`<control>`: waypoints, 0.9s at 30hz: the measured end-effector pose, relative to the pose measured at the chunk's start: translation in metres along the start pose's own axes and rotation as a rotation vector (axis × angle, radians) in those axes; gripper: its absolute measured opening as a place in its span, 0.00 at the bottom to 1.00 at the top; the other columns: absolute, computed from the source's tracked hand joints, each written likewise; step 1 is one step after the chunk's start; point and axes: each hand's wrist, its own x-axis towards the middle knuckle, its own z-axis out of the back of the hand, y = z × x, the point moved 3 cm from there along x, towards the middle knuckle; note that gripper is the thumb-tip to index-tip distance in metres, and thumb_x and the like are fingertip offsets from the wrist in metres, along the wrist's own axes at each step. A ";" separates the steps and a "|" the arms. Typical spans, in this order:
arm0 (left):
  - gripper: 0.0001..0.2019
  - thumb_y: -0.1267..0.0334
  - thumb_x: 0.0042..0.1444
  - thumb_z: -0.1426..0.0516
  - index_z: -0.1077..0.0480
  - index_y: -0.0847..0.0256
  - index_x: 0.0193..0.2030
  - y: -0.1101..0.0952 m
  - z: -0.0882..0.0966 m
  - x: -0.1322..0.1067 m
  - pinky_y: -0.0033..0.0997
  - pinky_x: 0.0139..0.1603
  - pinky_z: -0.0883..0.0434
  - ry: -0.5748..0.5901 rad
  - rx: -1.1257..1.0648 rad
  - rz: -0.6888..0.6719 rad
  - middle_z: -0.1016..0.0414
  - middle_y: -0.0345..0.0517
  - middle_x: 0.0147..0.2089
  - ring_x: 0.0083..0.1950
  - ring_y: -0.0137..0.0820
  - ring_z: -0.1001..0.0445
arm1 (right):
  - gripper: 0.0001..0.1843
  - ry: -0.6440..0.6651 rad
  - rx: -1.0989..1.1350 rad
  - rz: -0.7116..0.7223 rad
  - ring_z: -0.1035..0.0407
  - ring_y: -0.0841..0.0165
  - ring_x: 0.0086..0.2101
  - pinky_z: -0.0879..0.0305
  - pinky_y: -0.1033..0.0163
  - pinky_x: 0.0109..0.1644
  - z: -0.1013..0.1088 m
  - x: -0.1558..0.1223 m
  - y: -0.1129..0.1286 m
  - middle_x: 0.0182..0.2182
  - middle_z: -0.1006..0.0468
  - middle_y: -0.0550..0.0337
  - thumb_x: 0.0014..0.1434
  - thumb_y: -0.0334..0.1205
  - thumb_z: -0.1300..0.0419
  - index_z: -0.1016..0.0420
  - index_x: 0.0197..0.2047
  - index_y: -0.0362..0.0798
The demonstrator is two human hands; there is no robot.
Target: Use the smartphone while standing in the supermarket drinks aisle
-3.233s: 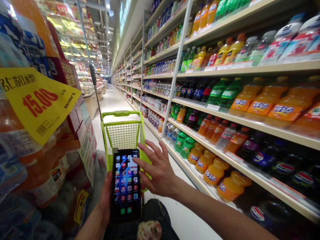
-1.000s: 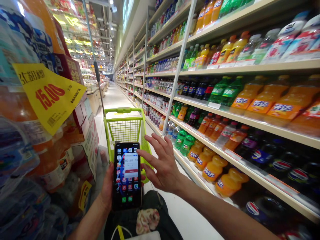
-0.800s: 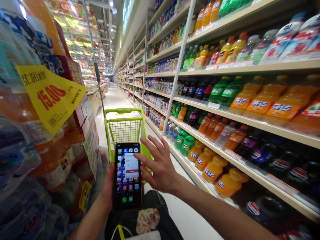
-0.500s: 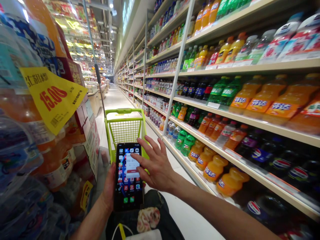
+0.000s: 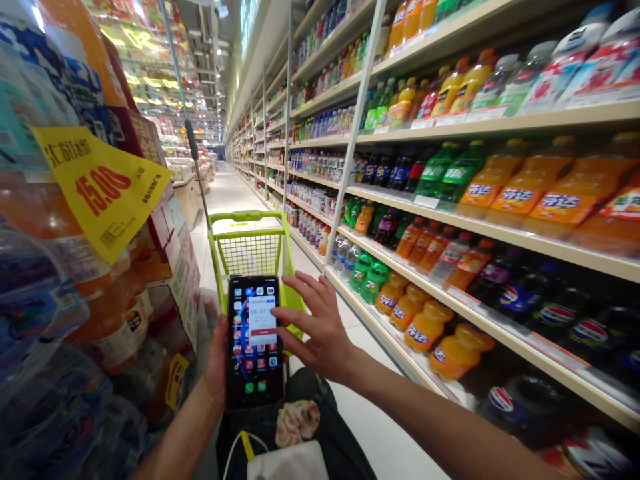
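Observation:
A black smartphone (image 5: 245, 387) is held upright in my left hand (image 5: 215, 367), its screen lit with app icons and a white timer window. My left fingers wrap behind the phone and are partly hidden. Over the right edge of the screen hovers my right hand (image 5: 320, 327), fingers spread, the index fingertip close to the timer window; I cannot tell whether it touches the glass. Just beyond the phone stands a lime-green shopping cart (image 5: 249, 217) with a mesh basket. A patterned cloth scrunchie (image 5: 297, 421) and a white box-like device (image 5: 290, 463) with a cable lie near my lap.
Long shelves (image 5: 500, 127) of soft drink bottles run along the right side. On the left are stacked bottle packs and cartons (image 5: 173, 287), with a yellow price sign (image 5: 105, 190) sticking out. A tiled aisle floor (image 5: 237, 187) stretches ahead between them.
My right hand has shifted slightly right, its index finger drawn back from the middle of the timer window. The phone sits a little higher in view, still in my left hand.

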 end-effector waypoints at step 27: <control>0.23 0.51 0.55 0.51 0.34 0.59 0.54 -0.005 -0.011 -0.003 0.45 0.56 0.40 0.165 -0.034 -0.043 0.24 0.49 0.47 0.55 0.45 0.33 | 0.18 0.051 0.054 0.007 0.52 0.54 0.59 0.57 0.43 0.59 0.010 0.004 0.012 0.57 0.41 0.47 0.50 0.40 0.45 0.31 0.46 0.49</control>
